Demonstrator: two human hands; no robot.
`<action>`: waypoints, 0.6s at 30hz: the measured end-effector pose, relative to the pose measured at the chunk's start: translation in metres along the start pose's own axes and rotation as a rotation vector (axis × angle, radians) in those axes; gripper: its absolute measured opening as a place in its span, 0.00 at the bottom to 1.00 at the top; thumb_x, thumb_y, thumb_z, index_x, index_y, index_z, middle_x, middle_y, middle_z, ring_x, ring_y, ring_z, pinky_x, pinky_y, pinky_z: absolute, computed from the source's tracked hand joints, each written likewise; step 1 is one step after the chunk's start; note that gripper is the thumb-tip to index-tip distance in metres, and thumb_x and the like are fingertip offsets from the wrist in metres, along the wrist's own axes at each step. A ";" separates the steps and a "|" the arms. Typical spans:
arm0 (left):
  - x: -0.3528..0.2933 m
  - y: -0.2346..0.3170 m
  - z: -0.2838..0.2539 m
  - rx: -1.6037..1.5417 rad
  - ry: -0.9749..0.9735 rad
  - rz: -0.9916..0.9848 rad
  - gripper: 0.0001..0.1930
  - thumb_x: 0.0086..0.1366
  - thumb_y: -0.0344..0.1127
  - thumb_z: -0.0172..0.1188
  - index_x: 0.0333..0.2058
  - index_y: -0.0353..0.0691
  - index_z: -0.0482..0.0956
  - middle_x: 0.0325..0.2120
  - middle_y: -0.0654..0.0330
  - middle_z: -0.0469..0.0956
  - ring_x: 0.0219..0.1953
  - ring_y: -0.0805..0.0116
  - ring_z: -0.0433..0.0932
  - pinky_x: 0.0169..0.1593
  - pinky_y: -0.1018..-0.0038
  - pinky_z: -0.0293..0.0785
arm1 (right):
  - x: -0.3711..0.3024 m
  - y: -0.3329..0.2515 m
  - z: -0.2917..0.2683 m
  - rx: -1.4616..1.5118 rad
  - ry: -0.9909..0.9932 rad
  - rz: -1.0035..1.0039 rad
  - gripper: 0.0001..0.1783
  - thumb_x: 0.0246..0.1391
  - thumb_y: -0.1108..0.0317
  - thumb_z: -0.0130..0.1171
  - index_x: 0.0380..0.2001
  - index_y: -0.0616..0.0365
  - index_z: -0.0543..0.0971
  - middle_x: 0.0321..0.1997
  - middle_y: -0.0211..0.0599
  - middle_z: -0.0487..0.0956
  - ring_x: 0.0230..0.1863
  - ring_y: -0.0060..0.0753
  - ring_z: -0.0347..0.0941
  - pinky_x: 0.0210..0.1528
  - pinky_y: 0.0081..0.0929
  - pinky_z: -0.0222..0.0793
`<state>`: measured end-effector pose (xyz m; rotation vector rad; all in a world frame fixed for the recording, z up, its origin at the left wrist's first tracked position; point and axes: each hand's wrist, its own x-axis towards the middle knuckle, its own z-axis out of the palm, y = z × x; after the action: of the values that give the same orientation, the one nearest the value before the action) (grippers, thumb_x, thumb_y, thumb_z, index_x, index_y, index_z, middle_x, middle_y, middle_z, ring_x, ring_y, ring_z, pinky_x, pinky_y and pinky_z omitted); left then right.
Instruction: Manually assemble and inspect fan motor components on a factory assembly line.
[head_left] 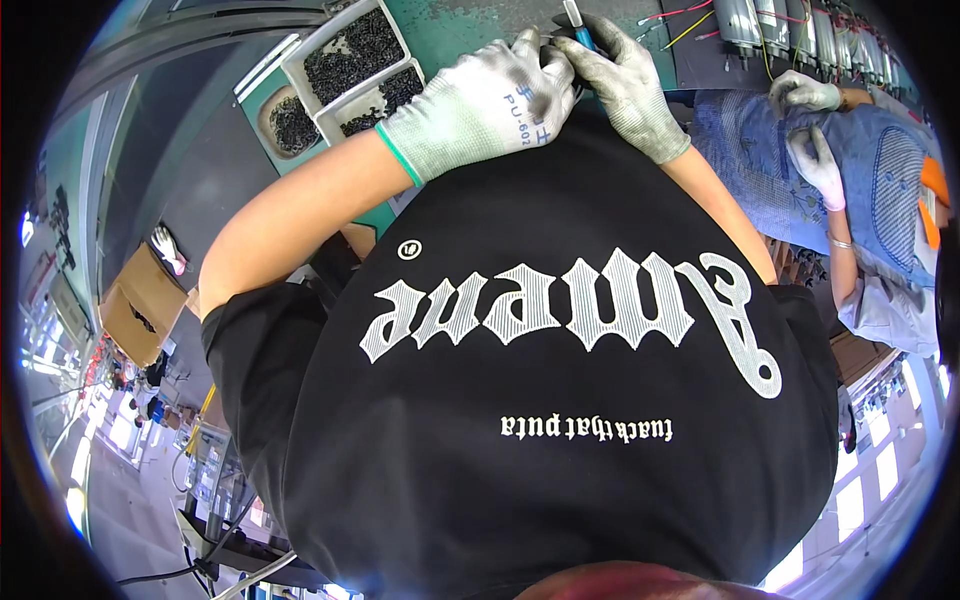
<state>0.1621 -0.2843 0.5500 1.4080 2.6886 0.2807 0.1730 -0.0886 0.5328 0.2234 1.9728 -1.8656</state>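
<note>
Both my hands wear pale grey-white work gloves and meet at the table's far edge of view. My right hand [630,95] is closed round a slim blue-and-white pen-like tool [581,34], which stands tilted between thumb and fingers. Right beside it, my left hand [495,100] has its fingers bent and pressed together, tips against the right hand's. Whatever lies between the left fingertips is hidden. Nearest the left hand are white trays [292,72] filled with small black parts [352,60].
A rounded tray [268,132] of black parts stands left on the green tabletop [455,25]. Metal cylinders [738,25] with coloured wires [690,30] line the far right. A co-worker's gloved hands [815,165] are at my right. A cardboard box [145,295] sits far left, a glove [168,248] near it.
</note>
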 end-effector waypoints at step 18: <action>-0.231 -0.163 0.102 0.062 0.059 -1.549 0.17 0.61 0.44 0.56 0.39 0.36 0.82 0.44 0.42 0.81 0.46 0.42 0.81 0.53 0.56 0.76 | 0.008 0.025 -0.031 -0.082 0.117 -0.007 0.22 0.65 0.63 0.59 0.57 0.64 0.75 0.46 0.30 0.80 0.46 0.19 0.74 0.51 0.19 0.68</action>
<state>0.1799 -0.5525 0.4162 -0.8704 2.8905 0.0621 0.1697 -0.0574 0.5076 0.3081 2.1254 -1.8090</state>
